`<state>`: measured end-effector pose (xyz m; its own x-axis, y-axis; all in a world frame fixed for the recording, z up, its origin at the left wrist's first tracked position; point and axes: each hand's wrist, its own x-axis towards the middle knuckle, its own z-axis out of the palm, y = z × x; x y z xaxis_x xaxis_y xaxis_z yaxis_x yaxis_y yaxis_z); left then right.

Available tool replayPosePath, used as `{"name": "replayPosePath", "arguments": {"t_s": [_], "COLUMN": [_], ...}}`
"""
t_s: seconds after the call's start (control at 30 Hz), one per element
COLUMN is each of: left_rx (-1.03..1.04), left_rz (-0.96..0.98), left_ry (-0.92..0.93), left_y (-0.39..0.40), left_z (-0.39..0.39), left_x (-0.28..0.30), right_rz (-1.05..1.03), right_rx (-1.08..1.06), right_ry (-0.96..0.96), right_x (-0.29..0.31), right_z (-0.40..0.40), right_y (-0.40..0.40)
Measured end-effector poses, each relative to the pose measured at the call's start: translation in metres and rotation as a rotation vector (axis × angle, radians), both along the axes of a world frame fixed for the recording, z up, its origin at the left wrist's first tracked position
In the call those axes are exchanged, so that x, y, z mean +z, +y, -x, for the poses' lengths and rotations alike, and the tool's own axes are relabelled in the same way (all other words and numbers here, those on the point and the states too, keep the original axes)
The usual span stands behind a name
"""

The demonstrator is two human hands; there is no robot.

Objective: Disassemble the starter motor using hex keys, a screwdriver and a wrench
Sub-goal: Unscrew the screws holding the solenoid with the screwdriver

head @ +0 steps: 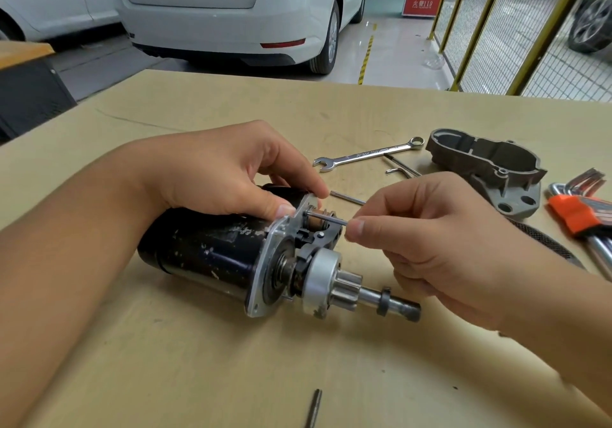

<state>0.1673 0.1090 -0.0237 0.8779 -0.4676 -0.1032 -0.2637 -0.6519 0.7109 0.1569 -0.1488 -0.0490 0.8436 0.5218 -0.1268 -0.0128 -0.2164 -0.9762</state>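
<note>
Cardboard-brown table (198, 361), matt and lightly creased, carrying at its near edge a short dark metal rod (314, 407). Beyond it lies the starter motor (212, 255) on its side: a scuffed black cylindrical body with chipped paint, a bright aluminium flange plate, a silver drive collar, a toothed pinion and a dark shaft end pointing right. Left hand (225, 176) rests over the top of the motor body, thumb and fingers curled against the flange edge, holding it. Right hand (427, 239) pinches between thumb and forefinger a thin steel bolt (328, 219), which runs leftward to the flange. A second slim bolt (347, 197) lies just behind on the table. Further back, a polished combination wrench (367, 154) lies beside two thin bent hex keys (400, 167); to the right sits the rough-cast grey nose housing (486, 172), and a hex key set (583, 209) in an orange holder. A white car (231, 13) and yellow-framed mesh fencing (516, 30) stand beyond.
</note>
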Motion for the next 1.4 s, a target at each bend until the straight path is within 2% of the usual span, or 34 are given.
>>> {"name": "replayPosePath", "arguments": {"t_s": [0.1, 0.2, 0.3, 0.47, 0.57, 0.63, 0.67, 0.7, 0.8, 0.83, 0.87, 0.93, 1.13, 1.4], "left_rx": [-0.005, -0.02, -0.025, -0.025, -0.019, -0.013, -0.012, -0.013, -0.018, -0.023, -0.03, -0.033, -0.034, -0.08], "left_rz": [-0.001, -0.003, -0.009, -0.017, -0.01, -0.007, -0.007, -0.006, -0.007, -0.006, -0.003, -0.003, 0.011, 0.033], "left_ry": [-0.001, -0.003, -0.009, -0.015, -0.012, -0.015, -0.018, -0.02, -0.017, -0.015, -0.013, -0.012, 0.002, 0.006], "left_y": [0.001, 0.001, 0.002, 0.001, 0.002, 0.002, 0.003, 0.003, 0.004, 0.003, 0.003, 0.003, 0.003, 0.002], "left_z": [0.0, -0.001, -0.001, -0.001, 0.0, 0.001, 0.001, 0.001, 0.0, 0.0, 0.0, 0.0, 0.0, 0.001], "left_x": [0.0, 0.001, 0.001, 0.002, 0.002, 0.001, 0.0, 0.0, 0.0, 0.0, -0.001, -0.001, -0.002, -0.001], "right_rz": [0.089, 0.226, 0.341, 0.498, 0.53, 0.504, 0.47, 0.404, 0.055, -0.032, -0.087, -0.117, -0.022, 0.024], "right_rx": [0.046, 0.098, 0.162, 0.279, 0.313, 0.281, 0.235, 0.181, 0.085, 0.083, 0.087, 0.082, -0.02, -0.025], "right_ry": [-0.272, -0.665, -0.941, -1.229, -1.301, -1.231, -1.11, -0.888, 0.077, 0.28, 0.386, 0.412, 0.215, 0.159], "right_x": [-0.003, -0.003, 0.001, 0.006, 0.008, 0.006, 0.005, 0.005, 0.011, 0.013, 0.014, 0.014, 0.01, 0.01], "right_z": [-0.001, -0.003, -0.003, -0.007, -0.008, -0.007, -0.005, -0.004, -0.008, -0.008, -0.007, -0.004, -0.001, -0.001], "right_y": [-0.002, -0.005, -0.005, -0.008, -0.009, -0.008, -0.007, -0.005, -0.004, -0.002, -0.001, 0.002, -0.002, 0.001]}}
